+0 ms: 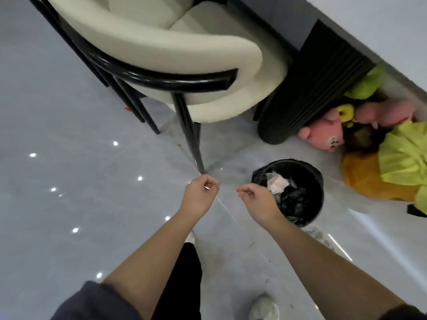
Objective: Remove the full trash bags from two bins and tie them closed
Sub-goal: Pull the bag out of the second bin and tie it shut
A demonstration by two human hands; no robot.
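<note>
A round black bin [310, 179] stands on the grey floor right of centre, lined with a black trash bag [293, 199] holding white and pinkish paper waste [278, 182]. My right hand [256, 198] hovers at the bin's left rim, fingers curled loosely with nothing in them. About a hand's width to the left, my left hand [201, 192] hangs over bare floor, also loosely curled and holding nothing. Neither hand touches the bag. Only one bin is in view.
A cream chair with black legs [161, 54] stands just beyond my hands. A black ribbed table base [307, 88] rises behind the bin. Plush toys, pink [323, 132] and yellow-green [404, 155], lie at the right. My shoes [263, 308] are below.
</note>
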